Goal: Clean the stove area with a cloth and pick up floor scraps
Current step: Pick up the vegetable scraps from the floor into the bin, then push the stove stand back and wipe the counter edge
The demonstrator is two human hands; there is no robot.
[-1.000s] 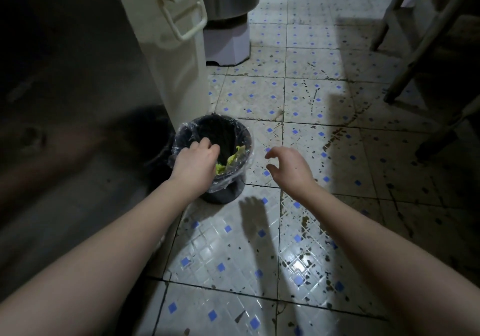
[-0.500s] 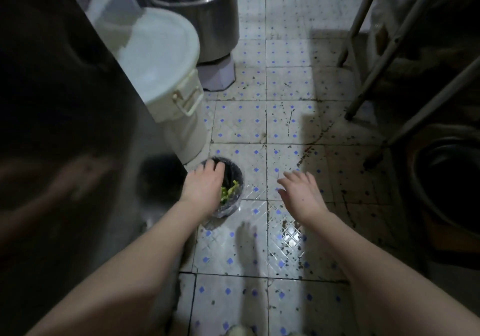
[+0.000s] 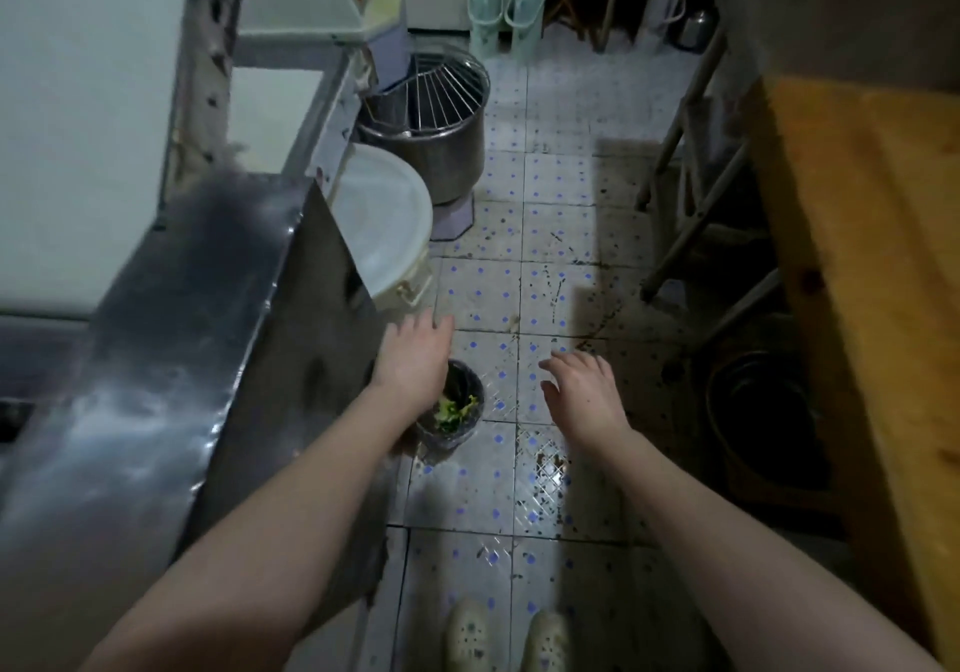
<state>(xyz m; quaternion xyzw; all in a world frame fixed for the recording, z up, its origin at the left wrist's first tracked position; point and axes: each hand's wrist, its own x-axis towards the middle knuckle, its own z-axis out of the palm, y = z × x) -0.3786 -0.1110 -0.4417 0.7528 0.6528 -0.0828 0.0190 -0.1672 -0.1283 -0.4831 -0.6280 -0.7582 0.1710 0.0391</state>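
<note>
A: What is seen at nine o'clock?
B: A dark, shiny steel counter [image 3: 156,359]; a round white lidded bucket [image 3: 384,224] is stood behind it.

A: And the hands?
B: The left hand [image 3: 415,359] is held empty, fingers spread, above the small black plastic-lined bin [image 3: 457,422], where green vegetable scraps [image 3: 457,409] are seen. At three o'clock of the bin, the right hand [image 3: 584,396] is held empty and loosely spread over the spotted tiled floor [image 3: 519,515]

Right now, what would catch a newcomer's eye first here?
Two bare arms reach down, the left hand over a small bin of green scraps, the right hand spread above the stained tile floor. Behind stands a steel pot with a wire rack.
</note>
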